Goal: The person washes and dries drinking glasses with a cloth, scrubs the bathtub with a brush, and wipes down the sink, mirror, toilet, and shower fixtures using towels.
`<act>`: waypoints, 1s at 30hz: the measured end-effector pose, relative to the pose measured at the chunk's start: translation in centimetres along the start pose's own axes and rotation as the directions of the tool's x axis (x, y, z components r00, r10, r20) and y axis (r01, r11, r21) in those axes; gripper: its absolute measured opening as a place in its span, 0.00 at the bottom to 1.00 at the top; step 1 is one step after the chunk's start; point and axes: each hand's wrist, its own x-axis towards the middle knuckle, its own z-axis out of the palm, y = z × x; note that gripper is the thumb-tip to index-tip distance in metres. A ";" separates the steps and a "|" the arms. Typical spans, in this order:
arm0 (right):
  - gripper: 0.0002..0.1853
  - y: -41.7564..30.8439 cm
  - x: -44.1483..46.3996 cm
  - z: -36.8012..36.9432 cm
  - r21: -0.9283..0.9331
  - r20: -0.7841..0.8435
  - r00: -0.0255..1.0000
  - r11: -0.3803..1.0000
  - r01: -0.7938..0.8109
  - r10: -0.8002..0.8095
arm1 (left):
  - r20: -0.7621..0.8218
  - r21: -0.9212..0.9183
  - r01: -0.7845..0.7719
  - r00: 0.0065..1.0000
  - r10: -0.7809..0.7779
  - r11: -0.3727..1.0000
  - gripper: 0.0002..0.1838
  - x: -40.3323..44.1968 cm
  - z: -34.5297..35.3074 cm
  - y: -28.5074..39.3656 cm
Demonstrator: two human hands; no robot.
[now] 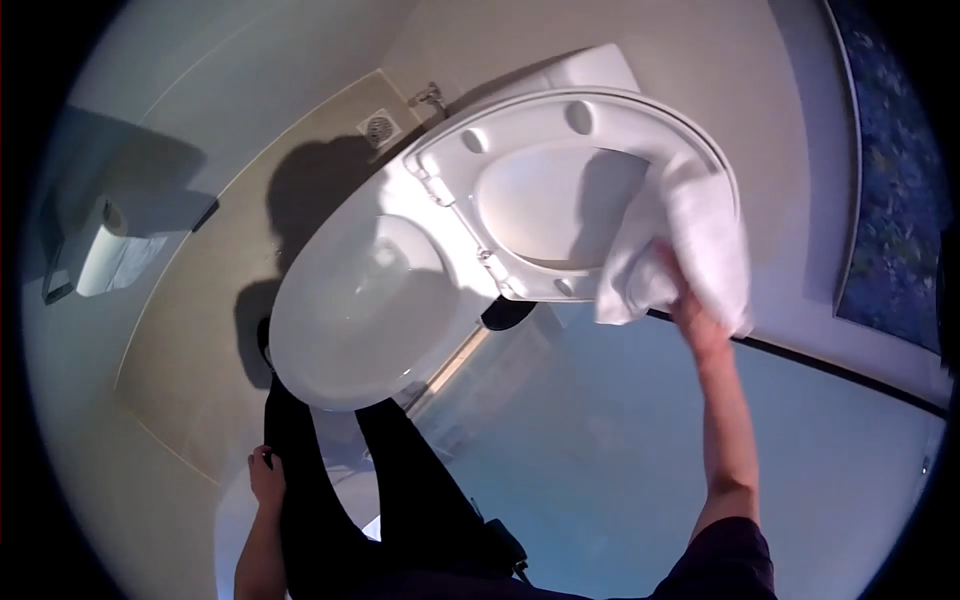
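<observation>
My right hand (pixel 690 312) is closed around a white cloth (pixel 705 235), which is partly smeared by motion. It presses the cloth against the right part of the raised toilet seat (pixel 580 118). The seat leans back against the raised lid (pixel 540 205), whose inner face shows through the seat's opening. Below the hinges is the white toilet bowl (pixel 345 330), with water inside. My left hand (pixel 266 478) hangs low beside my black trouser leg, its fingers loosely curled and a gap between them and the thumb. Nothing shows in it.
A toilet paper roll (pixel 103 255) hangs in a holder on the left wall. A floor drain (pixel 379 128) and a metal valve (pixel 430 98) sit near the back wall. A glass panel (pixel 590 440) with a dark edge stands on the right. My legs (pixel 410 480) are close to the bowl.
</observation>
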 end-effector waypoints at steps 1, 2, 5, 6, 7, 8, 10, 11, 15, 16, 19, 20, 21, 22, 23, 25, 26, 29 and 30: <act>0.45 1.0 1.1 -1.7 0.068 0.006 0.997 0.995 -0.080 0.079 | 0.011 0.020 0.004 1.000 -0.004 1.000 0.12 0.4 -0.3 0.3; 0.43 0.5 2.7 -2.7 -0.097 -0.096 0.992 0.992 -0.086 0.076 | 0.022 0.044 0.010 1.000 -0.011 0.999 0.12 0.7 -0.6 0.6; 0.41 -0.3 2.9 2.6 -0.255 -0.258 0.943 0.926 -0.278 0.212 | 0.067 0.076 0.014 0.998 -0.019 0.997 0.12 1.0 -1.4 1.2; 0.41 -1.6 2.0 5.9 -0.253 -0.353 0.869 0.858 -0.446 0.347 | 0.047 0.077 -0.008 0.999 0.004 0.997 0.12 1.3 -1.2 1.1; 0.42 -3.5 0.9 8.0 -0.126 -0.410 0.787 0.826 -0.550 0.461 | 0.038 0.084 -0.031 0.999 0.028 0.996 0.12 0.9 -1.1 0.5; 0.42 -5.6 0.6 9.8 0.011 -0.452 0.686 0.773 -0.634 0.570 | 0.023 0.089 -0.054 0.998 0.052 0.995 0.12 0.8 -1.1 0.0; 0.43 -9.4 0.2 13.2 0.131 -0.377 0.579 0.661 -0.739 0.723 | 0.025 0.071 -0.042 0.999 0.040 0.997 0.11 0.5 -1.6 0.2; 0.41 -11.6 -0.1 15.5 0.193 -0.288 0.565 0.625 -0.756 0.773 | 0.045 0.045 -0.021 0.999 0.019 0.999 0.11 0.6 -1.7 0.1; 0.33 -18.5 1.5 24.3 0.407 -0.056 0.495 0.473 -0.782 0.867 | 0.050 0.021 -0.002 0.999 0.001 1.000 0.11 0.6 -1.4 -0.9; 0.31 -19.0 2.4 24.4 0.525 -0.041 0.475 0.423 -0.738 0.879 | 0.047 0.021 -0.004 0.999 0.003 1.000 0.11 0.6 -1.4 -1.0; 0.28 -18.1 -1.2 23.3 0.628 0.025 0.490 0.367 -0.686 0.871 | 0.033 0.004 -0.046 0.998 0.046 0.999 0.11 0.7 -1.5 -1.9; 0.28 -16.9 -2.7 23.0 0.710 -0.006 0.520 0.370 -0.599 0.854 | 0.015 -0.016 -0.063 0.998 0.063 0.998 0.11 0.9 -1.2 -1.9; 0.29 -15.9 -2.8 19.0 0.794 -0.053 0.475 0.326 -0.513 0.878 | 0.039 -0.023 -0.048 0.998 0.049 0.999 0.11 1.1 -1.0 -2.0; 0.29 -15.0 -1.9 13.0 0.868 -0.091 0.426 0.281 -0.410 0.900 | 0.059 -0.028 -0.034 0.998 0.035 0.999 0.11 1.3 -1.0 -2.2; 0.31 -13.0 -0.8 9.4 0.927 -0.157 0.417 0.279 -0.249 0.895 | 0.079 -0.026 -0.015 0.997 0.017 1.000 0.11 1.4 -1.1 -2.1; 0.34 -10.0 2.3 2.7 0.966 -0.226 0.422 0.257 -0.017 0.878 | 0.066 -0.014 -0.030 0.997 0.031 0.999 0.11 1.6 -1.1 -2.3; 0.37 -8.3 5.1 0.7 0.969 -0.238 0.448 0.240 0.054 0.862 | 0.061 -0.007 -0.038 0.997 0.038 0.999 0.11 1.8 -1.2 -2.2; 0.39 -5.6 14.2 3.2 0.429 -0.524 0.287 0.539 -0.725 0.802 | 0.071 -0.016 0.012 0.997 -0.011 1.000 0.10 2.0 -1.1 -2.2; 0.40 -8.0 17.9 3.2 0.222 -0.556 0.271 0.455 -0.862 0.786 | 0.080 -0.021 0.019 0.997 -0.017 1.000 0.10 1.7 -0.9 -2.4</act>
